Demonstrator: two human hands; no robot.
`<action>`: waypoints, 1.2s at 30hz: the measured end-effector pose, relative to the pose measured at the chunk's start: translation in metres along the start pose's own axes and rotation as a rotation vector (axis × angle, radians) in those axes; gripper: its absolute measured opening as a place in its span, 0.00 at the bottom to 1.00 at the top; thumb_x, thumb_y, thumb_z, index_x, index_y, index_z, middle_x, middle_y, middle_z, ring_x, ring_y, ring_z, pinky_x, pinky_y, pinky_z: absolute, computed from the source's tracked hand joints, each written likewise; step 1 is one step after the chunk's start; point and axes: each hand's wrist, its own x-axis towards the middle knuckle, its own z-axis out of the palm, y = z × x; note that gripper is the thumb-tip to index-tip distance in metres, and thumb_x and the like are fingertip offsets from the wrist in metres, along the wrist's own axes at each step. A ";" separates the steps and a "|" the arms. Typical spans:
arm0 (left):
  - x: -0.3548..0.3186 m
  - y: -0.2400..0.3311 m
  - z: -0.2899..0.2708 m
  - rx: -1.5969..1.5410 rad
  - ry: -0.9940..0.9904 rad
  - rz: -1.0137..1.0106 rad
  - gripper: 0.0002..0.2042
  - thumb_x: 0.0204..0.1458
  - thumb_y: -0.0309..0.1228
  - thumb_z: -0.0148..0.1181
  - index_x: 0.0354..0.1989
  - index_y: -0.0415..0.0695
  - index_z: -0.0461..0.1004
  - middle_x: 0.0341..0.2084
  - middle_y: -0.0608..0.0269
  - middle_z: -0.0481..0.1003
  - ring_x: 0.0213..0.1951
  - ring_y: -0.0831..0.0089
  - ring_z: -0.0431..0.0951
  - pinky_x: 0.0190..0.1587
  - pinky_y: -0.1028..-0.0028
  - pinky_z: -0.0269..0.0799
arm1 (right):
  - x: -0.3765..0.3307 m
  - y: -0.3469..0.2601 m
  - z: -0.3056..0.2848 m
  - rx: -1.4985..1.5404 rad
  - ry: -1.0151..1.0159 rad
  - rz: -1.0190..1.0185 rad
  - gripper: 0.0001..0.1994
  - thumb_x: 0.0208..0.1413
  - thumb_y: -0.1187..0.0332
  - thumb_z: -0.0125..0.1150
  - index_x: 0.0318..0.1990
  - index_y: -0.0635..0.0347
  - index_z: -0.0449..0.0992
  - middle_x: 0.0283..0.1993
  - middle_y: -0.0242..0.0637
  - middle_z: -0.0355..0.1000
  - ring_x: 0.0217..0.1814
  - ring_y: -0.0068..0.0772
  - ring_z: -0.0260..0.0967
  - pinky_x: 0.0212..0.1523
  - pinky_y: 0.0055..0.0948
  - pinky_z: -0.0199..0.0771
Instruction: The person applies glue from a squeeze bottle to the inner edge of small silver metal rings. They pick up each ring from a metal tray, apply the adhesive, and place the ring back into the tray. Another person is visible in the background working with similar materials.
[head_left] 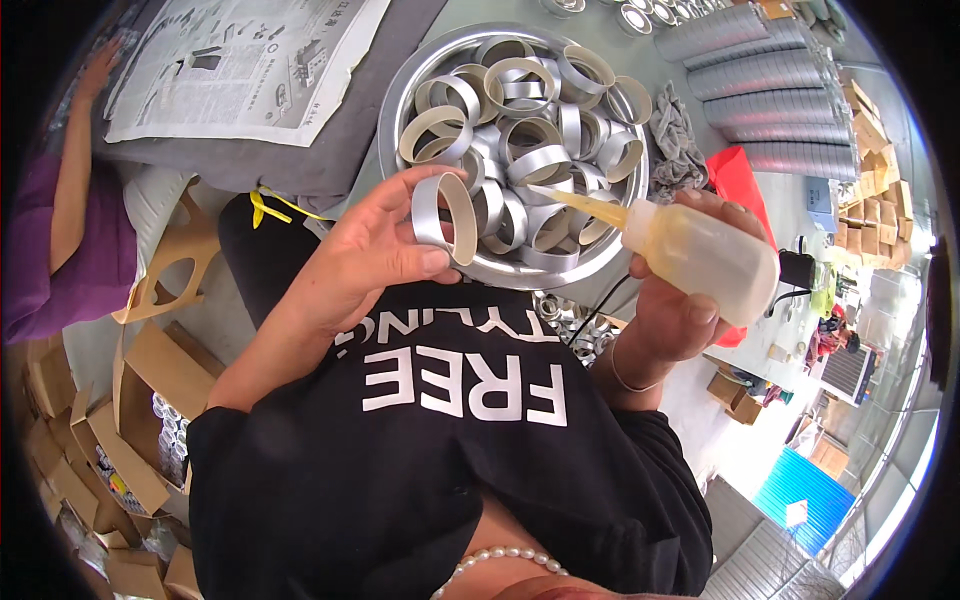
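Note:
My left hand (375,235) is closed on a silver cardboard ring (432,212), pinching it by its wall between thumb and fingers. In my right hand (680,310) is a translucent squeeze bottle (715,258) with a long, yellowish tapered nozzle (580,205). The bottle is tilted, and its tip points left toward the ring, apart from it. Just beyond both hands stands a round metal basin (393,105) heaped with several more silver rings (537,165), their inner sides tan. My fingers hide part of the held ring and of the bottle.
A grey cloth (678,140) lies right of the basin, by a red sheet (740,190). Silver tubes (775,110) are stacked at the far right. A newspaper (240,70) covers the left surface. Another person's arm (75,170) shows at far left, above cardboard boxes (120,450).

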 end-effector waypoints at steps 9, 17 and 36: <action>-0.009 0.008 0.002 -0.274 -0.067 -0.191 0.36 0.61 0.57 0.37 0.57 0.28 0.58 0.41 0.42 0.72 0.36 0.62 0.80 0.28 0.72 0.83 | -0.015 0.005 -0.009 0.107 -0.297 -0.242 0.43 0.42 0.41 0.69 0.55 0.66 0.58 0.45 0.58 0.71 0.45 0.43 0.74 0.42 0.30 0.77; -0.008 0.007 0.002 -0.426 -0.073 -0.272 0.40 0.60 0.62 0.27 0.56 0.29 0.60 0.37 0.39 0.73 0.31 0.61 0.80 0.26 0.70 0.83 | -0.010 0.000 -0.007 0.249 -0.471 -0.190 0.37 0.43 0.59 0.76 0.56 0.65 0.59 0.48 0.68 0.68 0.40 0.44 0.76 0.34 0.29 0.80; -0.011 0.003 -0.001 -0.372 -0.079 -0.262 0.31 0.63 0.54 0.38 0.58 0.34 0.61 0.42 0.46 0.75 0.35 0.62 0.81 0.32 0.69 0.82 | -0.016 -0.013 0.012 0.044 -0.533 -0.158 0.23 0.45 0.72 0.68 0.48 0.61 0.66 0.45 0.62 0.73 0.30 0.45 0.77 0.27 0.33 0.79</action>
